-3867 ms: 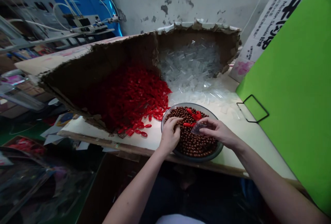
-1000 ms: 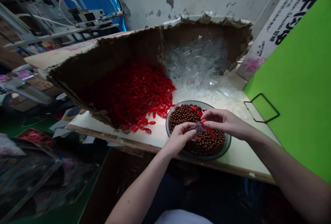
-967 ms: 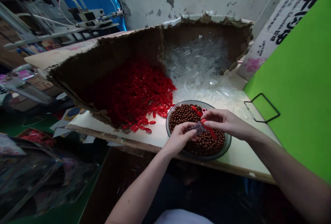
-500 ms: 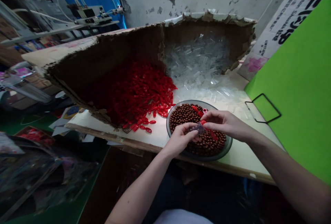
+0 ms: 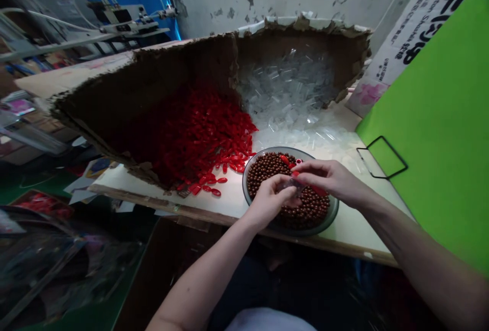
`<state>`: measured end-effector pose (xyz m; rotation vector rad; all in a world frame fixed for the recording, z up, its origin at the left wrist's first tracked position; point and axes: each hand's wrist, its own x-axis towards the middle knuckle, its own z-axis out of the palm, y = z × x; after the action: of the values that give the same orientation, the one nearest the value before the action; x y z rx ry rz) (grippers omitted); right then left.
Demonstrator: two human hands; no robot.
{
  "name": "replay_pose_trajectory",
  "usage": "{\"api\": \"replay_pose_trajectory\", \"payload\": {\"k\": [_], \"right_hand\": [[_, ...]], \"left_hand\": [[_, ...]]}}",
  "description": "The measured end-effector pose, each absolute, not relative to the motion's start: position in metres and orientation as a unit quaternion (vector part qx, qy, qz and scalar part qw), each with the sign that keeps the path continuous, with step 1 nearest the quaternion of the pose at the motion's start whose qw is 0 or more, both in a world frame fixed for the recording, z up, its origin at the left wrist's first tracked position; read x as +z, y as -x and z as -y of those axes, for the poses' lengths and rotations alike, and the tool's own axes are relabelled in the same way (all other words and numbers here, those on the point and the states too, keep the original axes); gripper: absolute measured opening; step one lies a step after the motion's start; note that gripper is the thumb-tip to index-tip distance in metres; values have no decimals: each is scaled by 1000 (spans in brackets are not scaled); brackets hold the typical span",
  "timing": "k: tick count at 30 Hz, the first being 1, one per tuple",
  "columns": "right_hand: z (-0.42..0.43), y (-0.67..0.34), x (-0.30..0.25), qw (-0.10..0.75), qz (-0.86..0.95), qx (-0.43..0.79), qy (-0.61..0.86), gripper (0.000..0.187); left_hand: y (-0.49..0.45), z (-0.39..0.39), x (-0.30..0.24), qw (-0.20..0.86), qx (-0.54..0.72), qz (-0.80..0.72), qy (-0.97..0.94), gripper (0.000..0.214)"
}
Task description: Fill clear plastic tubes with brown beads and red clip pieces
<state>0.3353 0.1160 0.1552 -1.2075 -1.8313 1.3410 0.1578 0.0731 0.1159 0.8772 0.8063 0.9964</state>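
Above a round bowl [image 5: 249,199] of small brown balls [image 5: 267,168], my two hands meet. My left hand [image 5: 272,197] is closed on a small clear plastic container [image 5: 287,184], partly hidden by the fingers. The fingertips of my right hand [image 5: 324,178] pinch a small red plastic piece [image 5: 295,173] at the container's end. Whether the two parts touch I cannot tell. A few other red pieces [image 5: 284,159] lie on the balls, beside a small ring-like item [image 5: 299,162] with a pale rim.
Behind the bowl stands a torn cardboard box [image 5: 183,61] on its side, with a heap of red plastic pieces [image 5: 198,132] on the left and clear plastic containers [image 5: 294,91] on the right. A green panel [image 5: 439,132] with a black wire handle [image 5: 395,173] rises at right.
The whole view has shifted slightly. My right fingertips and the red piece stay by the container, which now looks paler and is turned a little in my left hand.
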Motion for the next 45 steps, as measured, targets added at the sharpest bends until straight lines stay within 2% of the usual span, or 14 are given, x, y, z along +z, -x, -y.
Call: {"api": "replay_pose_trajectory", "payload": {"k": [6,9,12,16,21,26,29,45], "right_hand": [[-109,-333,139,576,525,427,459,33],[-101,-319,131,608,526,401,440,37],[-105,-309,136,613,519,424,419,46],[-122,-310,152,565,534,473,414,54],[-144,-315,169,464,585,531,402,77],[-154,-307,173,277,572,700,327,74],[-152,-300,171,211,557,743,306,71],[-159,-299,177,231,555,734,316,72]], "left_hand": [[-161,-86,134,775,482,-290,-289,18],[-162,-83,134,785,481,-286,-264,22],[-164,-78,131,792,472,-284,-263,29],[-165,-75,129,787,473,-291,-269,34],[-161,-74,131,782,456,-299,-304,31],[-158,-74,128,789,402,-295,-358,33],[-158,-74,127,788,388,-297,-375,37],[-160,-71,133,781,404,-282,-384,44]]}}
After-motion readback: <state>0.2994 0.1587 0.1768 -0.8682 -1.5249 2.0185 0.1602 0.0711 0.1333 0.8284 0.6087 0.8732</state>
